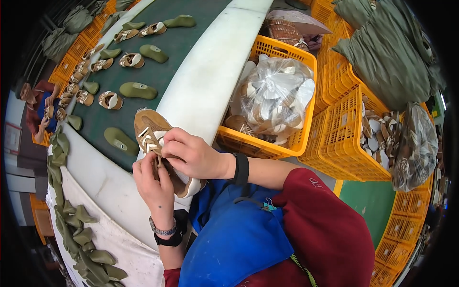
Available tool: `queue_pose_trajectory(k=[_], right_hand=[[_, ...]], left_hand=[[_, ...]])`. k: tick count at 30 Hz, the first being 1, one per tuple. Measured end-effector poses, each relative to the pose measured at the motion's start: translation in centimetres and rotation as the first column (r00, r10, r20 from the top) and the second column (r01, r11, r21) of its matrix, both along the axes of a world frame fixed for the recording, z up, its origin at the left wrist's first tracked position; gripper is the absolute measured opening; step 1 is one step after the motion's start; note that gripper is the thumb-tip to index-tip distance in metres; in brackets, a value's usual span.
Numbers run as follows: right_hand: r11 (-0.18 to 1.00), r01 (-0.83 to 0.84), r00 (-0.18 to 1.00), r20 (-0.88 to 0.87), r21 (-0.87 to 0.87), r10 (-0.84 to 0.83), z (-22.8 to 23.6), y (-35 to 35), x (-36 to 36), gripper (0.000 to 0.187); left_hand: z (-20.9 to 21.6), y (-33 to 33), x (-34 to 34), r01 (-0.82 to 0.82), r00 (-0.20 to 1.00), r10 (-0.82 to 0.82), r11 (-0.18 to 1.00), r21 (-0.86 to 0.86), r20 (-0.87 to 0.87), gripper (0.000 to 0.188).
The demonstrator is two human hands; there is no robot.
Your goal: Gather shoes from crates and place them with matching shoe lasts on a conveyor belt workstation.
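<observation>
Lit brightly and evenly from above, with only soft, short shadows under the hands (179, 167) and along the near side of the white conveyor rim (201, 91). Caught strong glare on the clear plastic bag (277, 93) in the yellow crate (287, 143). Bent straight edges hard toward the frame's border, with black vignette filling every corner. Stayed sharp in the middle; went soft and smeared at far left and far right.

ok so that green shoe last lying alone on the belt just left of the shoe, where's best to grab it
Grip the green shoe last across its narrow waist, coming straight down from above. It lies flat on the dark belt with open belt on both long sides, so fingers fit there. Both hands, left hand and right hand, are on the tan shoe.
</observation>
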State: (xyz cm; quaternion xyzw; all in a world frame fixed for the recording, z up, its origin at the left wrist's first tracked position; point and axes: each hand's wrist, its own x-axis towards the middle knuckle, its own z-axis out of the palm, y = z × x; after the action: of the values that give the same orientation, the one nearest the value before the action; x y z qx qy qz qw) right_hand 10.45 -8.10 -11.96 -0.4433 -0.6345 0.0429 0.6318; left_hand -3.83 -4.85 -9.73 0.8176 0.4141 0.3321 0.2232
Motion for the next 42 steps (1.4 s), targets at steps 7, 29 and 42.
queue_pose_trajectory(k=[7, 29, 42], right_hand=[[0.989, -0.113, 0.990, -0.094, -0.091, 0.105, 0.3, -0.2, 0.0, 0.022], [0.895, -0.194, 0.823, 0.430, -0.402, 0.372, 0.7, -0.3, -1.1, 0.023], [0.652, -0.270, 0.730, 0.290, -0.709, 0.619, 1.8, 21.6, -8.1, 0.033]], left_hand=[[0.0, 0.7, -0.7, 0.113, 0.970, -0.131, 0.989, 0.094, 0.207, 0.012], [-1.5, 2.3, -5.9, -0.132, 0.926, 0.129, 0.991, -0.015, 0.355, 0.045], [-6.6, -6.9, -22.1, -0.390, 0.901, 0.355, 0.914, -0.107, -0.250, 0.039]])
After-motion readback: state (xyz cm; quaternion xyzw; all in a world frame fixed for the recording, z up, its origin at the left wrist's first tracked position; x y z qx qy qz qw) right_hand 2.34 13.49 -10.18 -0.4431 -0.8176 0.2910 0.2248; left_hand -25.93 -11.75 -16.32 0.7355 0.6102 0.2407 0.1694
